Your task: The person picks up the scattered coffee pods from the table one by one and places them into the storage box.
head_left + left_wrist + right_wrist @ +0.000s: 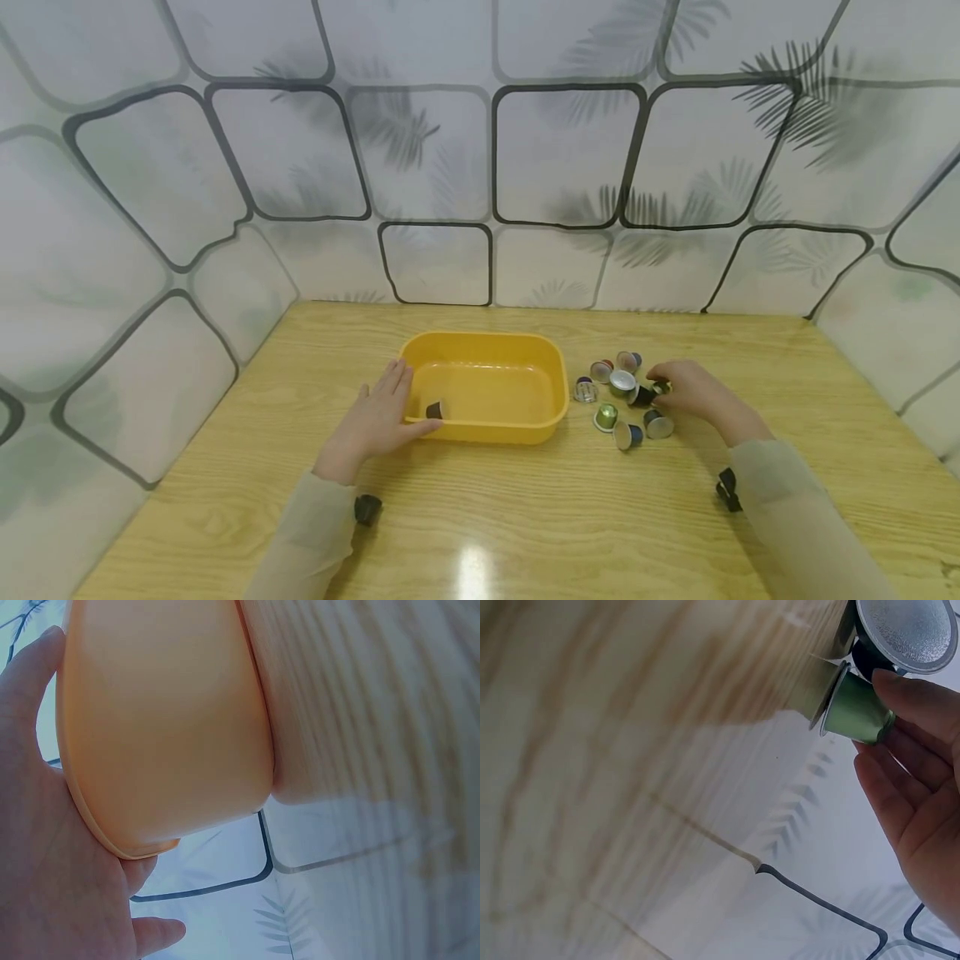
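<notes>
My left hand (375, 425) rests on the near left corner of a yellow plastic bin (495, 432), fingers straight along its rim. In the left wrist view the bin's outer wall (165, 727) stands beside that palm. One dark coffee capsule (434, 410) lies inside the bin at the near left. To the right, my right hand (697, 396) pinches a green coffee capsule (859, 709) between thumb and fingers, its foil rim close to the tabletop. A black capsule (641, 395) lies right beside those fingertips.
Several loose capsules lie in a cluster right of the bin, among them a green one (607, 416), a blue one (628, 435) and a silver-topped one (622, 382). A patterned wall (555, 267) bounds the wooden table (525, 517) at the back and sides.
</notes>
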A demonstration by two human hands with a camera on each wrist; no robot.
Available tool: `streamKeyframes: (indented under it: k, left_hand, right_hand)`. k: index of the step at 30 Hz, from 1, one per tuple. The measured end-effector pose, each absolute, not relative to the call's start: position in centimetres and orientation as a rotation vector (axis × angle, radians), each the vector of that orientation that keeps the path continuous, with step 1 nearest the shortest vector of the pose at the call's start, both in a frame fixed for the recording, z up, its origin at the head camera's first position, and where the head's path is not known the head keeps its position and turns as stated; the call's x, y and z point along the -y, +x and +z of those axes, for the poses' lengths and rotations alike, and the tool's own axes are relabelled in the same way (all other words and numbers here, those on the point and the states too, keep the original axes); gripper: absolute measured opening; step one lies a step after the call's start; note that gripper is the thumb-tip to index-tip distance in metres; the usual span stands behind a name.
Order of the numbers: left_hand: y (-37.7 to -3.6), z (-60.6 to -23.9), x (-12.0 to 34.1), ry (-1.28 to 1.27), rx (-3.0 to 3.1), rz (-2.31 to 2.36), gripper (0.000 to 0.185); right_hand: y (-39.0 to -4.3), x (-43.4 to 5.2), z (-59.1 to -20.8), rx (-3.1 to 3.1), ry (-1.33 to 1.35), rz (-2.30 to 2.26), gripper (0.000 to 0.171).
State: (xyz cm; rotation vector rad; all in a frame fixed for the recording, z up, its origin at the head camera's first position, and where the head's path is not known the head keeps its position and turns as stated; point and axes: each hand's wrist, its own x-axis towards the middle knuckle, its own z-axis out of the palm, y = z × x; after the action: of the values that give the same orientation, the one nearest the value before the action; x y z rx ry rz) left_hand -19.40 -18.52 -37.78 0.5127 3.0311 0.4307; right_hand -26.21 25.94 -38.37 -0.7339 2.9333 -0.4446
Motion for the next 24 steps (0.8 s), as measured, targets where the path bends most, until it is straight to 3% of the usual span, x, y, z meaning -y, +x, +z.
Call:
streamKeyframes:
  k: [24]
  left_hand:
    - [-19.50, -37.96, 18.55, 0.521, -3.048, 0.421, 0.099]
  right_hand:
    - [-25.64, -25.56, -38.50, -2.895, -0.733, -0.405, 0.023]
